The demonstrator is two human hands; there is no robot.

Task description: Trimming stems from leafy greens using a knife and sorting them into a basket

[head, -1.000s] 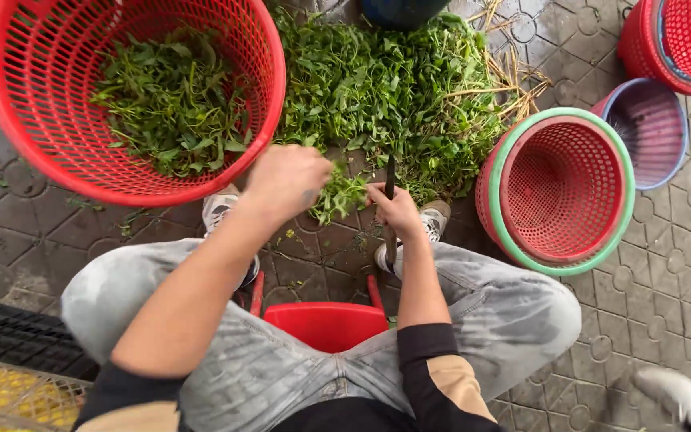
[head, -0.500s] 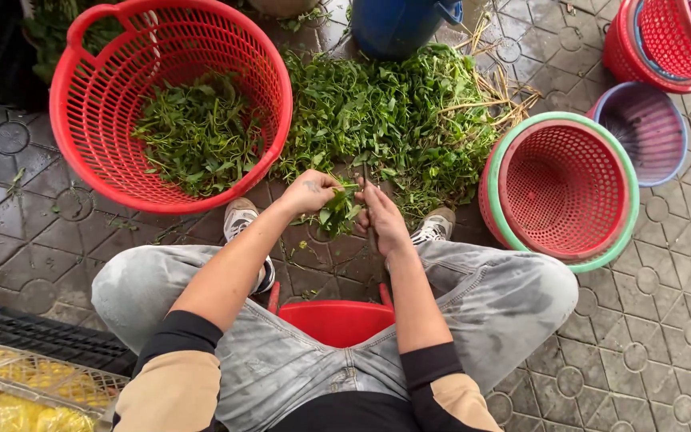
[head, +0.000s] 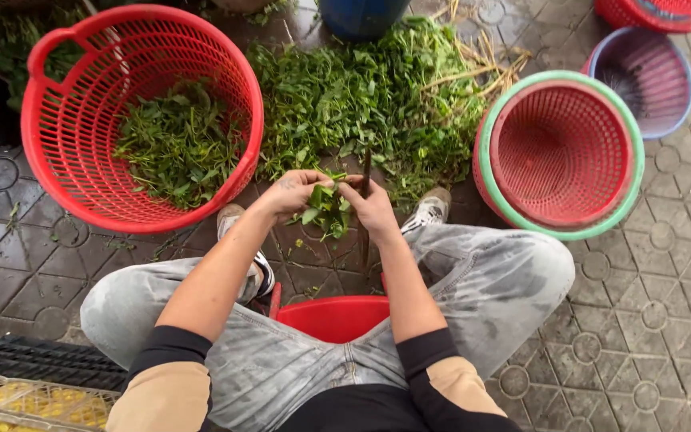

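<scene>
Seen from above, both our hands meet at the centre of the view, over the tiled floor (head: 657, 320) between our knees. Our left hand (head: 296, 194) now closes on a small bunch of greens (head: 327, 210), whereas a second ago it was raised beside the large red basket (head: 141, 116) at ten o'clock; it has since come back down to the middle. Our right hand (head: 376, 210) meets the same bunch from the three o'clock side, its fingers pinched on the stems, and a dark, narrow blade (head: 366, 172) stands up from it toward twelve o'clock; we cannot tell exactly how it is gripped. The bunch hangs just short of the loose pile of leaves (head: 377, 96) spread at twelve o'clock. The large red basket already holds a layer of greens, so we judge that a fresh handful is in work after the last one was dropped there. The nested red-and-green baskets (head: 561, 152) at two o'clock hold nothing visible, and a red stool (head: 333, 316) shows between our legs.
</scene>
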